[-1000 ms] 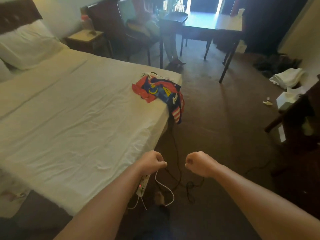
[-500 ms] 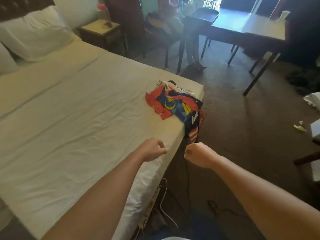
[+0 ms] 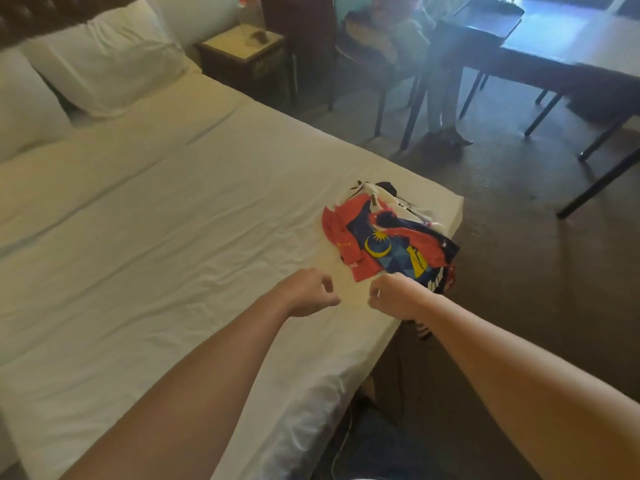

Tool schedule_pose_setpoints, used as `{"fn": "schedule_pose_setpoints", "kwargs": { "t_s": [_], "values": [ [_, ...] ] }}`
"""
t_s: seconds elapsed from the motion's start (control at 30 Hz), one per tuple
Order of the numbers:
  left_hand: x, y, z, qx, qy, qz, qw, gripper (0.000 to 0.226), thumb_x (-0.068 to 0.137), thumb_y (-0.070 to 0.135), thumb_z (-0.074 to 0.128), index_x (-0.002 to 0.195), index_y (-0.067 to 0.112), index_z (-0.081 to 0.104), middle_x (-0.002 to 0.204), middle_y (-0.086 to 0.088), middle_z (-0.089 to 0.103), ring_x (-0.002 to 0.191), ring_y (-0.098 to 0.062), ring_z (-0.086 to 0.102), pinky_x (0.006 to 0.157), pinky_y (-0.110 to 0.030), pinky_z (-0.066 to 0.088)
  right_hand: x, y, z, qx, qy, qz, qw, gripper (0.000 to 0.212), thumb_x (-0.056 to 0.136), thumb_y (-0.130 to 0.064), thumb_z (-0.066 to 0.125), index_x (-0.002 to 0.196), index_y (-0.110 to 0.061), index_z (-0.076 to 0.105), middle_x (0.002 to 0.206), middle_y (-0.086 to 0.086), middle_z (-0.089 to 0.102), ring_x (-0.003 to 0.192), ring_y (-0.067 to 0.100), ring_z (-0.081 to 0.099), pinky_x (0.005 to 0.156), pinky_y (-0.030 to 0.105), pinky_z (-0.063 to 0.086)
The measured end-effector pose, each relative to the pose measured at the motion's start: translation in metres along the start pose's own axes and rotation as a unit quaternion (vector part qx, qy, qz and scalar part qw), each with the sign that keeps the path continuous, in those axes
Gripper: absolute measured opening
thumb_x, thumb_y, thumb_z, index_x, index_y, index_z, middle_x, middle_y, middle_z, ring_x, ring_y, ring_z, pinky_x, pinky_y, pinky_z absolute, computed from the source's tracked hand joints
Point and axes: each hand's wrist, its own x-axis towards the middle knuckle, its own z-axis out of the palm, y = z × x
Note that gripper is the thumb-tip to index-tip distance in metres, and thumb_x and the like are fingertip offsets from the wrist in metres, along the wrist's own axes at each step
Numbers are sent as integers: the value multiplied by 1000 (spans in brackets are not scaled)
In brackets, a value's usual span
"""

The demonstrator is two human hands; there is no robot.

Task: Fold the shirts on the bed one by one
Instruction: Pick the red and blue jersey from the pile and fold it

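Observation:
A crumpled heap of shirts (image 3: 388, 237) lies at the near right corner of the white bed (image 3: 145, 258). The top one is red and dark blue with a yellow crescent and star; white and black cloth shows under it. Part of the heap hangs over the bed's edge. My left hand (image 3: 308, 292) hovers over the sheet just left of the heap, its fingers curled and holding nothing. Beside it, my right hand (image 3: 394, 296) is a closed fist at the heap's near edge. Whether it touches the cloth I cannot tell.
Two white pillows (image 3: 104, 57) lie at the head of the bed. A wooden nightstand (image 3: 246, 53) stands beyond it. A chair (image 3: 374, 57) piled with cloth and a dark table (image 3: 554, 46) stand at the back right. Cables (image 3: 349, 431) lie on the floor by the bed.
Both hands have moved forward from over the floor to over the bed, up to the shirt heap. The view has moved closer to the bed.

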Motion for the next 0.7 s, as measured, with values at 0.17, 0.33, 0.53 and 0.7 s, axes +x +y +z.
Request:
{"fn": "schedule_pose_setpoints", "kwargs": {
  "t_s": [0.17,0.33,0.53,0.7],
  "values": [
    [88,-7,-39,0,-3,-47,999,35,91,45,66,113,19,70,115,-5,69,103,-24,65,93,-43,54,101,30,-39,3,-44,-8,999,25,95,-32,54,104,-16,71,99,5,67,93,28,65,78,34,52],
    [167,-15,-60,-20,-7,-85,996,35,91,46,63,115,21,68,117,-4,67,103,-23,64,92,-44,54,204,63,-69,13,-88,25,996,22,93,-32,56,100,-16,69,97,8,67,93,29,65,83,38,55],
    [239,-43,-64,-16,-47,-129,990,31,87,48,63,108,26,68,110,-2,69,97,-21,64,89,-41,55,298,104,-80,35,-64,72,995,15,93,-27,52,96,-17,63,98,11,65,89,31,62,78,39,53],
    [278,-57,-51,-56,-52,-153,985,27,89,42,63,107,23,70,99,0,71,90,-19,66,85,-39,55,360,151,-58,234,48,111,965,48,80,-21,61,127,-28,54,91,1,64,79,27,65,65,39,55]
  ]
}}
